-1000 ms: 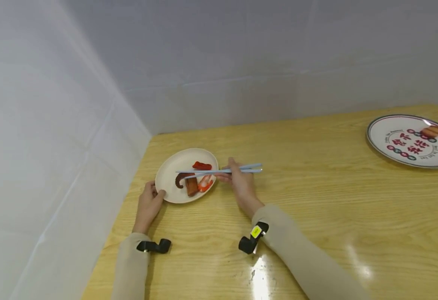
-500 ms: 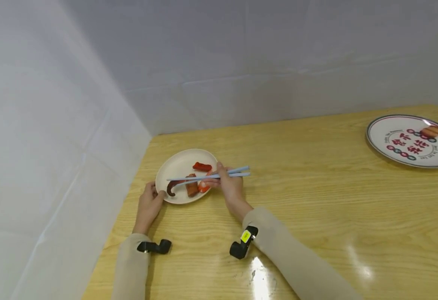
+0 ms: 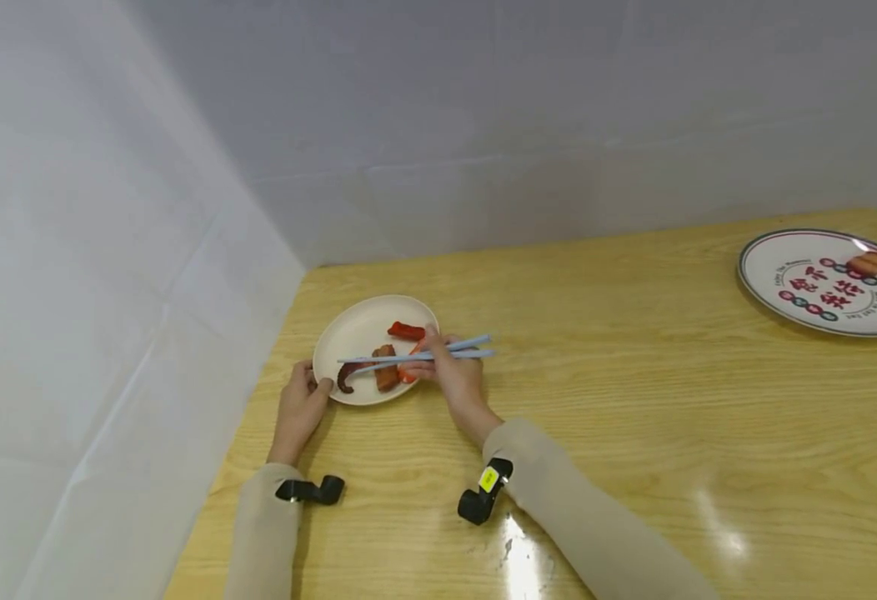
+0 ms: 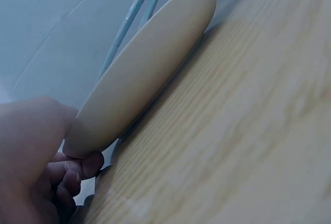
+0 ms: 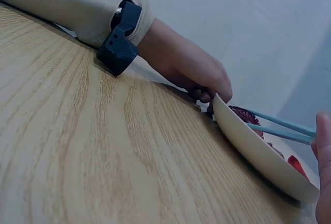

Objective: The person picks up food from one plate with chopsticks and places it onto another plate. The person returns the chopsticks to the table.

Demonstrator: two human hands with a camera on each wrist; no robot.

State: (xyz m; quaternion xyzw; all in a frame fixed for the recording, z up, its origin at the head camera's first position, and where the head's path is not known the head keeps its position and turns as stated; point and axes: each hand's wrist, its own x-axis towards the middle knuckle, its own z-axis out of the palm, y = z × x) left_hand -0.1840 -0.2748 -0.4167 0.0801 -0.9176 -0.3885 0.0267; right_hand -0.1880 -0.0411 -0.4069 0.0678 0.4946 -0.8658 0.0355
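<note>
My left hand (image 3: pixel 302 412) grips the near left rim of a cream plate (image 3: pixel 356 329), thumb at the rim and fingers curled under it in the left wrist view. Blue chopsticks (image 3: pixel 476 342) are held in my right hand (image 3: pixel 453 379), over the plate's right side. Their tips reach a curled, dark red octopus tentacle (image 3: pixel 344 379) at the plate's left; in the right wrist view the chopsticks (image 5: pixel 284 131) lie against the tentacle (image 5: pixel 245 114). A brown block-shaped food piece (image 3: pixel 385 377), a red piece (image 3: pixel 406 331) and an orange-white piece (image 3: pixel 407 375), partly hidden by my fingers, share the plate.
A larger white plate (image 3: pixel 799 287) with red characters and a dark rim stands at the table's far right, bearing a brown food piece (image 3: pixel 870 264). White sheeting (image 3: pixel 146 333) borders the wooden table (image 3: pixel 618 375) at the left and back. Both wrists wear black camera mounts.
Over the last second my right hand has moved left and slightly nearer with the chopsticks, and the tentacle has shifted left. My left hand stays at the plate's rim.
</note>
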